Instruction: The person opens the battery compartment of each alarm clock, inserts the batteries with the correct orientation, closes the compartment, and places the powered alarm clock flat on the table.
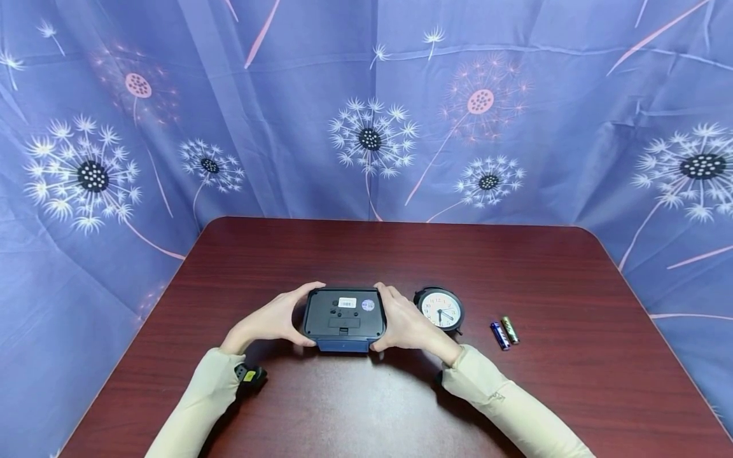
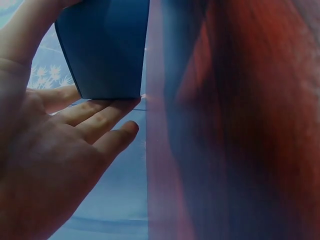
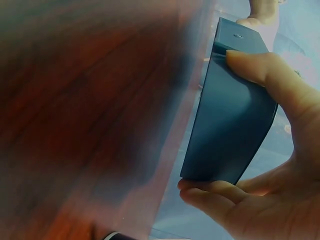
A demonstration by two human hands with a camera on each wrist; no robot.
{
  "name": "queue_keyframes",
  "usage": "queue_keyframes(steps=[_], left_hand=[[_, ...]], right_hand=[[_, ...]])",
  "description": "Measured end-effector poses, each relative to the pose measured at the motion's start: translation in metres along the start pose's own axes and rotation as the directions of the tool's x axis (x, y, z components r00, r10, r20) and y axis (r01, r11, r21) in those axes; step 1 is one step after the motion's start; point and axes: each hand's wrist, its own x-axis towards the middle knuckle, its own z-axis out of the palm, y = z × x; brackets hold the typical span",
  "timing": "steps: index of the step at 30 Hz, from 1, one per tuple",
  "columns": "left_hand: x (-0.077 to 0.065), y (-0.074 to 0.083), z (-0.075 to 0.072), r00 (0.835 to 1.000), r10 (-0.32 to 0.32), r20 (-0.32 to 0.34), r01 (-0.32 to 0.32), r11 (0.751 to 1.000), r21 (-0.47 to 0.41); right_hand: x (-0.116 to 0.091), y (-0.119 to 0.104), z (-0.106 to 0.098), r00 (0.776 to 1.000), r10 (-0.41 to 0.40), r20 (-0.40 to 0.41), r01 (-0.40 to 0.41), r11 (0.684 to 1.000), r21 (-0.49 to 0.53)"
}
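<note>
A dark blue and black rectangular electronic device (image 1: 345, 331) is held just above the table between both hands. Its back faces the head camera, showing a white label, a round sticker, small knobs and a battery cover. My left hand (image 1: 273, 321) grips its left end, thumb at the near edge and fingers at the far edge; the left wrist view shows those fingers (image 2: 100, 117) against its side. On the right end, my right hand (image 1: 403, 321) grips likewise, its thumb (image 3: 250, 65) on the casing in the right wrist view. The device's front face is hidden.
A round black alarm clock (image 1: 441, 310) with a white dial sits just beyond the right forearm. Two batteries, one blue (image 1: 500, 336) and one green-gold (image 1: 509, 331), lie farther right on the reddish-brown table (image 1: 343, 407). A patterned blue curtain (image 1: 298, 127) hangs behind.
</note>
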Motion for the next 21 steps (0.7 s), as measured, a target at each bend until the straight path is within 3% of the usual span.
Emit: queue_keyframes(steps=[11,21], left_hand=[[0.0032,0.0024,-0.0005,1.000,0.024,0.013,-0.024,1.000,0.010],[0.0042,0.0027,0.0009,1.000,0.003,0.016,-0.003,0.999,0.035]], right_hand=[[0.0004,0.0006,0.0030,1.000,0.015,-0.008,-0.015,0.999,-0.028],[0.0001,0.0007,0.0039,0.999,0.035,0.020,-0.035,0.999,-0.025]])
